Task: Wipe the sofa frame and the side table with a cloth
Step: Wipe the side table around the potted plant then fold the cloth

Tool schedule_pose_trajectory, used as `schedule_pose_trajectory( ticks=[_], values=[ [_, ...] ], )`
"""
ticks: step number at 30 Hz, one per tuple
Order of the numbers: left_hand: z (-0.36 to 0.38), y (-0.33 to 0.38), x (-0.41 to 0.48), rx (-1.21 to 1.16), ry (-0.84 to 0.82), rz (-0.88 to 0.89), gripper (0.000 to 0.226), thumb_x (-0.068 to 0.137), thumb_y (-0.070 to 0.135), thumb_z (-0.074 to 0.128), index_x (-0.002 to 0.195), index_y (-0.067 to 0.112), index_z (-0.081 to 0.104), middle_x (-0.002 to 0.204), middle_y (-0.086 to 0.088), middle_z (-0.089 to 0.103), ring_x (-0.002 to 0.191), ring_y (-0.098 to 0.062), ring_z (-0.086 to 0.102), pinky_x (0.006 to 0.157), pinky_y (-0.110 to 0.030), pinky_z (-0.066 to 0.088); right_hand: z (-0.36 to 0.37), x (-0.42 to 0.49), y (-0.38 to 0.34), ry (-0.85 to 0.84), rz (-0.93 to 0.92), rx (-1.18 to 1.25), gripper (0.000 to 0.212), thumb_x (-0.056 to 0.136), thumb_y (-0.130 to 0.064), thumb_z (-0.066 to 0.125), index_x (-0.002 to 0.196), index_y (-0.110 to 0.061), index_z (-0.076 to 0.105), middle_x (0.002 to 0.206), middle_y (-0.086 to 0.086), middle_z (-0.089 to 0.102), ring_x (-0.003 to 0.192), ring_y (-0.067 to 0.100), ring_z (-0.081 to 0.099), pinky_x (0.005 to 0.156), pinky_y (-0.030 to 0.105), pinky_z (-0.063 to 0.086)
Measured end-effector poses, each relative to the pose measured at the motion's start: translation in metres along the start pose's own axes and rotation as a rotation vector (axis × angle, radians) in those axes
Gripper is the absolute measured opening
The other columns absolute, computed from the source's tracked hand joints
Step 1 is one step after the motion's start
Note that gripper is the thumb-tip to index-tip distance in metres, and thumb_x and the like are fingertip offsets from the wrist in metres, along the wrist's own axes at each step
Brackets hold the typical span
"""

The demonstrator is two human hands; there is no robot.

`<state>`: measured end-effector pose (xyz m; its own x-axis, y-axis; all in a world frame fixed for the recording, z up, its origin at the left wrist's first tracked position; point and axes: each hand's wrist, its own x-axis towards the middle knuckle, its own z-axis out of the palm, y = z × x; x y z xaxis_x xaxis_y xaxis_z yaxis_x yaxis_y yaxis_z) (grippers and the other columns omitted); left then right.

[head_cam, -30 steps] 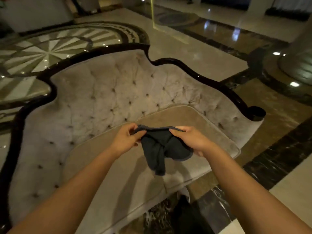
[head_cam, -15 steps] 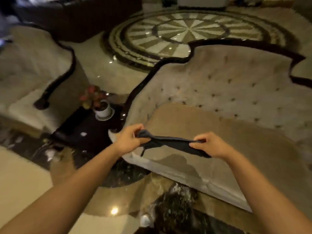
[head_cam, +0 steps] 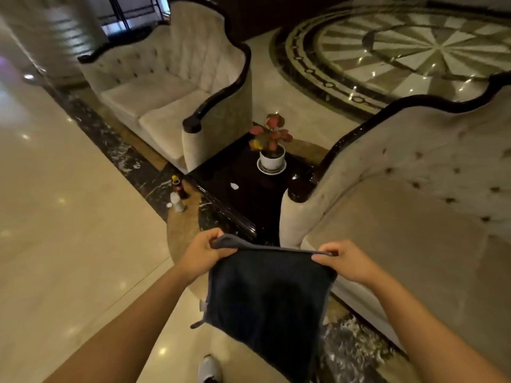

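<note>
The cloth (head_cam: 268, 299), bunched a moment ago, now hangs flat, left hand (head_cam: 203, 254) and right hand (head_cam: 345, 262) pinching its top corners. Beyond it, the tabletop (head_cam: 249, 189) sits between both sofas' dark frame (head_cam: 356, 131) edges, open floor (head_cam: 69, 230) leftward.

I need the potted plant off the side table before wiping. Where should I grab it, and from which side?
Probably take the white pot around its wall, below the leaves, lifting its saucer too. Come from the near side over the side table: sofa arms flank it and the foliage spreads above. Both the left hand and right hand hold the cloth; free one.
</note>
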<state>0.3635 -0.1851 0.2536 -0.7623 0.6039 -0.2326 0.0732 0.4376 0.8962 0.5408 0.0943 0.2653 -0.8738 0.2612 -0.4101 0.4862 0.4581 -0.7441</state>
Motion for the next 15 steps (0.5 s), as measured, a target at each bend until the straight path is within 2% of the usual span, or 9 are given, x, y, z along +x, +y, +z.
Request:
schedule_pose_trajectory(
  ticks=[2,4,6,8,10,12,14,15],
  values=[
    [-0.037,-0.024,0.022,0.021,-0.002,-0.018,0.03,0.079,0.002,0.075,0.089,-0.018,0.055,0.076,-0.017,0.057,0.07,-0.017,0.051,0.061,-0.028,0.041,0.024,0.034,-0.019,0.006,0.013,-0.004,0.034,0.095,-0.02,0.066,0.063,-0.009,0.064,0.061,-0.002,0.054,0.059,0.008,0.049,0.061,0.026,0.037],
    [-0.065,-0.042,0.048,0.057,-0.023,-0.047,0.028,0.077,0.007,0.077,0.09,-0.012,0.061,0.078,-0.019,0.061,0.07,-0.017,0.054,0.059,-0.021,0.043,0.044,0.069,-0.037,0.049,0.015,-0.02,0.04,0.096,-0.018,0.066,0.056,-0.02,0.056,0.057,-0.005,0.051,0.056,0.009,0.048,0.061,0.028,0.037],
    [-0.083,-0.046,0.077,0.119,-0.034,-0.073,0.02,0.077,0.01,0.077,0.085,-0.003,0.064,0.073,-0.008,0.061,0.066,-0.008,0.054,0.056,-0.017,0.042,0.053,0.102,-0.051,0.135,0.021,-0.016,0.043,0.095,-0.017,0.066,0.055,-0.026,0.055,0.053,-0.008,0.052,0.056,0.012,0.048,0.061,0.032,0.037],
    [-0.094,-0.046,0.115,0.155,0.021,-0.016,0.018,0.077,0.008,0.075,0.071,0.01,0.059,0.062,0.004,0.054,0.054,0.003,0.049,0.052,-0.015,0.038,0.056,0.135,-0.061,0.249,0.016,0.0,0.043,0.095,-0.018,0.066,0.055,-0.032,0.057,0.051,-0.012,0.054,0.055,0.01,0.05,0.059,0.032,0.038],
    [-0.099,-0.044,0.156,0.173,0.103,0.033,0.028,0.078,0.006,0.073,0.065,0.022,0.054,0.057,0.006,0.056,0.061,0.009,0.055,0.052,-0.011,0.043,0.053,0.17,-0.064,0.347,-0.005,-0.016,0.03,0.096,-0.023,0.065,0.068,-0.034,0.065,0.061,-0.011,0.06,0.062,0.009,0.057,0.062,0.033,0.043],
    [-0.1,-0.058,0.201,0.163,0.103,0.044,0.031,0.076,0.005,0.074,0.066,0.028,0.056,0.069,0.02,0.065,0.069,0.012,0.058,0.057,-0.005,0.043,0.054,0.21,-0.052,0.405,-0.012,-0.035,0.013,0.095,-0.026,0.065,0.084,-0.025,0.073,0.075,-0.012,0.063,0.072,0.008,0.06,0.066,0.03,0.046],
    [-0.095,-0.092,0.247,0.178,0.059,0.008,0.025,0.073,0.007,0.078,0.069,0.024,0.06,0.068,0.015,0.064,0.066,0.002,0.059,0.058,-0.012,0.046,0.067,0.253,-0.023,0.403,0.016,-0.043,0.01,0.094,-0.026,0.067,0.095,-0.02,0.075,0.085,-0.01,0.064,0.079,0.006,0.06,0.07,0.026,0.046],
    [-0.09,-0.117,0.272,0.181,0.025,-0.029,0.02,0.073,0.008,0.079,0.071,0.02,0.063,0.067,0.009,0.063,0.065,-0.004,0.059,0.063,-0.022,0.049,0.077,0.276,-0.002,0.377,0.043,-0.049,0.011,0.094,-0.025,0.067,0.096,-0.019,0.075,0.088,-0.007,0.066,0.081,0.009,0.061,0.072,0.027,0.046]
  ],
)
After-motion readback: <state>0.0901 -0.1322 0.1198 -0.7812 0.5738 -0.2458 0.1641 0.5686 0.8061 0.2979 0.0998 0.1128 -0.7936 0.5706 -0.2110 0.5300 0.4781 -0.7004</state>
